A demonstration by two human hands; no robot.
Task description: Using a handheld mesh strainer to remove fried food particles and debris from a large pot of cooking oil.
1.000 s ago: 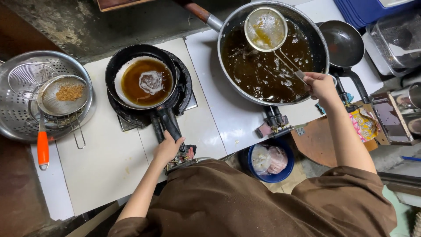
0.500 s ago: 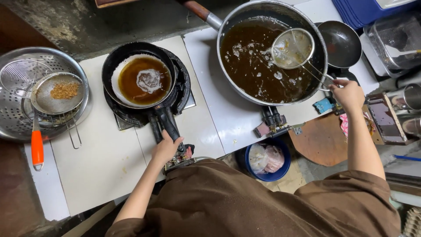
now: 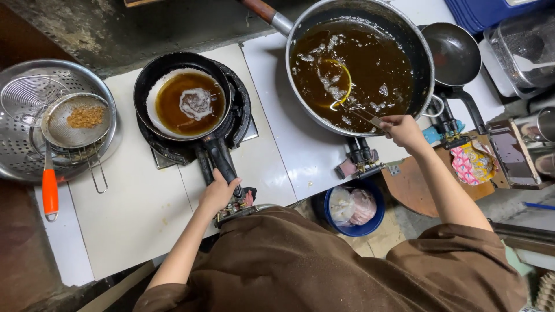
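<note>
My left hand (image 3: 218,192) grips the black handle of a small black frying pan (image 3: 184,95) on the left burner; brown oil with a pale frothy patch fills it. My right hand (image 3: 403,130) holds the handle of a wire skimmer (image 3: 335,81), whose round head is sunk in the dark bubbling oil of the big steel pan (image 3: 422,55) on the right burner. Only the skimmer's rim shows through the oil.
At the left stands a steel colander (image 3: 20,156) holding a mesh strainer with brown crumbs (image 3: 85,117) and an orange-handled tool (image 3: 50,190). A small empty dark pan (image 3: 454,52) sits right of the big pan. A blue bucket (image 3: 352,208) is on the floor below.
My right hand has brought the skimmer from above the big pan down into the oil, moving left. My left hand stays on the small pan's handle.
</note>
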